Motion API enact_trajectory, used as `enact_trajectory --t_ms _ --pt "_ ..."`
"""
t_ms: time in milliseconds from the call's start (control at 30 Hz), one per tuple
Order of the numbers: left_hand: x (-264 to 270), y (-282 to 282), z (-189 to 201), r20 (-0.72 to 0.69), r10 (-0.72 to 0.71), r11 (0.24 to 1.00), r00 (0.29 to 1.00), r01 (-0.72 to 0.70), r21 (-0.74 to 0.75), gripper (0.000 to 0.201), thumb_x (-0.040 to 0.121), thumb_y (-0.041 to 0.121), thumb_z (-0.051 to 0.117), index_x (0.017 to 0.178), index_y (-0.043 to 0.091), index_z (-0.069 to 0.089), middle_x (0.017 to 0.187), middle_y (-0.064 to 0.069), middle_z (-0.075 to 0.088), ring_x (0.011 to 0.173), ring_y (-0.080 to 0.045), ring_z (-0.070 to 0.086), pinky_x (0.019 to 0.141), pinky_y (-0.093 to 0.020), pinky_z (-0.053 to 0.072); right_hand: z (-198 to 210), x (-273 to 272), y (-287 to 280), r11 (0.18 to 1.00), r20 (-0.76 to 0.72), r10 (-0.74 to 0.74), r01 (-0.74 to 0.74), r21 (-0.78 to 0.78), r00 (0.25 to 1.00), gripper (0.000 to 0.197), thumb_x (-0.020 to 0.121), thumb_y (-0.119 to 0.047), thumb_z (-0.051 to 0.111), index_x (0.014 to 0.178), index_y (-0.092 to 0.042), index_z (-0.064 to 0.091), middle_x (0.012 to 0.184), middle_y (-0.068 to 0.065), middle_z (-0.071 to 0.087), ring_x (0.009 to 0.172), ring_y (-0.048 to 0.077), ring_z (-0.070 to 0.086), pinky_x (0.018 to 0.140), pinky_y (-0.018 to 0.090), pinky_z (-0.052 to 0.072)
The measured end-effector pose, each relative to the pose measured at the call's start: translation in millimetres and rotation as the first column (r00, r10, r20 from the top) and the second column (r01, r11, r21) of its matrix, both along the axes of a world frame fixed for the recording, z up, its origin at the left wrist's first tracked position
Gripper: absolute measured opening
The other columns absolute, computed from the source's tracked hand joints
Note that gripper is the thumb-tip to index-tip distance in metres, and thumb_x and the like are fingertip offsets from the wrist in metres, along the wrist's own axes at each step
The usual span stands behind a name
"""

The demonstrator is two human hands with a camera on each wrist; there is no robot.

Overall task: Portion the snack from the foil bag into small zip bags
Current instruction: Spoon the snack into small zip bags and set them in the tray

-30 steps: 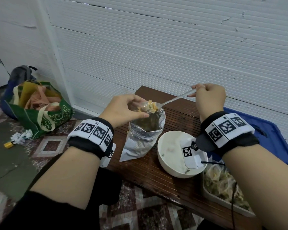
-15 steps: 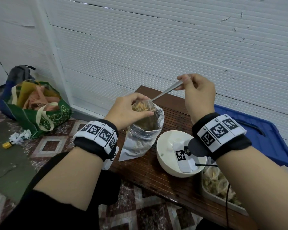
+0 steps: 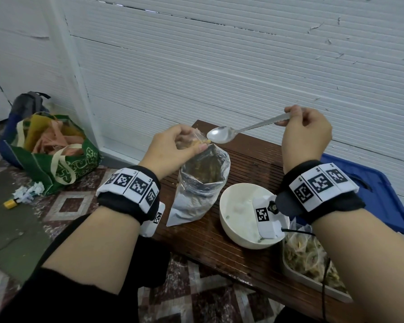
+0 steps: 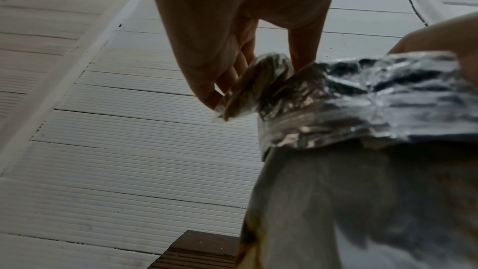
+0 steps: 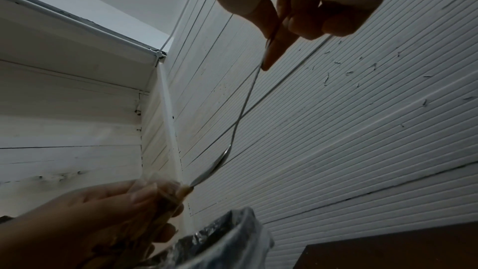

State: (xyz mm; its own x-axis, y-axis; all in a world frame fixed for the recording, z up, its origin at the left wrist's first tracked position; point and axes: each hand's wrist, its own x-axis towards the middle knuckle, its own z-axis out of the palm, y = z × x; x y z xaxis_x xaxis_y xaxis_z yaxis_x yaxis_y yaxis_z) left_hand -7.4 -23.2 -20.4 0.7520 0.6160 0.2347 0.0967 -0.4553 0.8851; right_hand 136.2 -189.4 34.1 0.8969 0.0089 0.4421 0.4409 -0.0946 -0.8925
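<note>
Here the left hand (image 3: 173,148) pinches a small zip bag (image 3: 196,141) with snack in it, held just above the open mouth of the foil bag (image 3: 198,190), which stands upright on the wooden bench (image 3: 250,159). The right hand (image 3: 306,136) has its grip closed on the handle end of a metal spoon (image 3: 222,134), whose empty bowl sits right beside the zip bag's opening. Near the foil bag stands a white bowl (image 3: 233,206), with a tray of filled bags (image 3: 308,259) beyond it.

Head cam down; wrist cams upward
</note>
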Motion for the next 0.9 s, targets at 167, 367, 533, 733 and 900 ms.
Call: enact_trajectory --t_ms 167,367,533,733,900 --pt "-1 2 -1 -0.014 0.006 1.000 1.000 -0.006 0.014 0.051 0.074 0.038 0.078 0.117 0.016 0.061 0.108 0.005 0.066 0.098 -0.005 0.062 0.086 -0.020 0.049 -13 2 -2 0.999 -0.080 -0.044 0.042 -0.020 0.996 0.022 0.097 -0.019 0.047 0.086 -0.016 0.066 0.076 0.001 0.068 0.055 -0.011 0.056 0.054 0.001 0.038" --pt "-1 5 -1 -0.039 0.040 0.999 0.998 -0.040 0.013 0.039 0.076 0.035 0.077 0.107 0.021 0.059 0.096 0.016 0.061 0.088 0.007 0.055 0.074 -0.010 0.043 -25 6 -4 0.993 -0.147 -0.075 0.061 -0.099 0.986 0.025 0.096 -0.021 0.048 0.094 -0.013 0.071 0.082 0.003 0.069 0.062 -0.002 0.057 0.062 0.012 0.041" --pt "-1 4 0 -0.031 0.047 0.999 0.998 -0.046 0.003 0.039 0.076 0.036 0.077 0.106 0.025 0.054 0.093 0.020 0.056 0.085 0.011 0.051 0.071 -0.006 0.039 -30 -3 -2 0.969 -0.122 0.009 -0.039 -0.243 0.992 0.022 0.094 -0.022 0.053 0.090 -0.012 0.072 0.065 -0.012 0.055 0.059 -0.001 0.048 0.054 0.010 0.035" --pt "-2 1 0 -0.032 0.013 1.000 0.999 -0.013 0.012 0.038 0.077 0.035 0.077 0.105 0.027 0.052 0.092 0.023 0.053 0.083 0.014 0.049 0.068 0.000 0.037 -43 -26 13 0.846 -0.078 0.207 -0.218 -0.486 0.975 0.021 0.092 -0.030 0.058 0.082 -0.020 0.073 0.074 -0.008 0.065 0.077 0.011 0.058 0.074 0.024 0.042" --pt "-2 0 -1 -0.014 -0.006 1.000 1.000 0.006 0.002 0.039 0.077 0.033 0.078 0.107 0.026 0.053 0.093 0.022 0.054 0.083 0.013 0.050 0.065 0.000 0.038 -62 -28 22 0.752 -0.050 0.270 -0.243 -0.613 0.962 0.013 0.087 -0.032 0.063 0.081 -0.027 0.074 0.079 -0.004 0.071 0.093 0.024 0.061 0.093 0.041 0.045"
